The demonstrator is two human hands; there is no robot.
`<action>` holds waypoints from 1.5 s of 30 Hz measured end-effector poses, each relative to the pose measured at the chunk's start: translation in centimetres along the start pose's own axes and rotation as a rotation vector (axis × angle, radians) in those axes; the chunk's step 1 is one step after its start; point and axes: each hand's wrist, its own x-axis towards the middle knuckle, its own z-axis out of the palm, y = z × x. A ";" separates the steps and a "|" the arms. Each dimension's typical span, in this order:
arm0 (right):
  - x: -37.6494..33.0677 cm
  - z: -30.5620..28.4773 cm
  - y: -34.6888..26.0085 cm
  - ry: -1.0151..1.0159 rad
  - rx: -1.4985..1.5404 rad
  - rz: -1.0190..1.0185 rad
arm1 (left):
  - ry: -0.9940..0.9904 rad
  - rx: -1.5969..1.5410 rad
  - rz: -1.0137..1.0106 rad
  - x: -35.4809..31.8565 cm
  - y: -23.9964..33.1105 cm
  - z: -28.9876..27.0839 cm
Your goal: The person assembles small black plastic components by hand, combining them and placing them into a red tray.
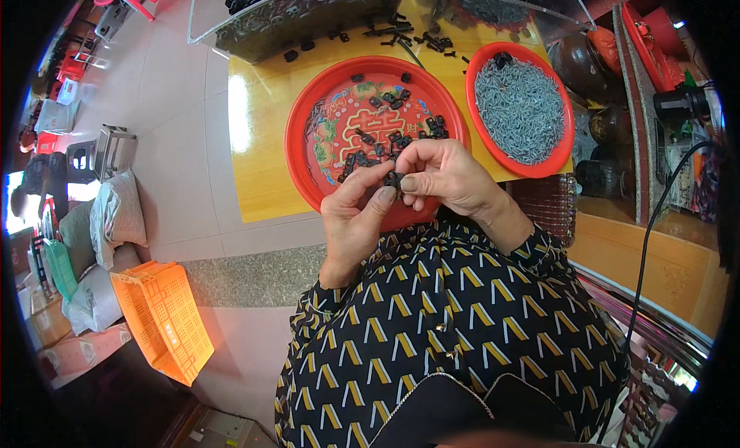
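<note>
A small black plastic part (393,179) is pinched between the fingertips of the left hand (356,217) and the right hand (443,174), both closed on it above the near rim of a patterned red tray (308,116). Just beyond the hands, a few similar black pieces (397,139) lie scattered in that tray. To the right of the right hand, a red bowl (561,151) is heaped with grey metal clips (520,109), so much work appears left.
</note>
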 end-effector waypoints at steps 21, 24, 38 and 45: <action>0.0 -0.5 0.8 -0.035 0.151 0.051 | -0.023 0.106 0.178 0.2 -0.6 0.1; 0.0 -0.3 0.8 -0.031 0.145 0.029 | 0.000 0.200 0.244 0.2 0.0 0.5; 0.8 -0.8 0.5 -0.050 0.160 0.099 | -0.028 0.273 0.238 0.6 -0.8 0.4; 1.0 -0.7 0.1 -0.096 0.333 0.112 | 0.051 -0.068 0.066 0.2 0.1 0.6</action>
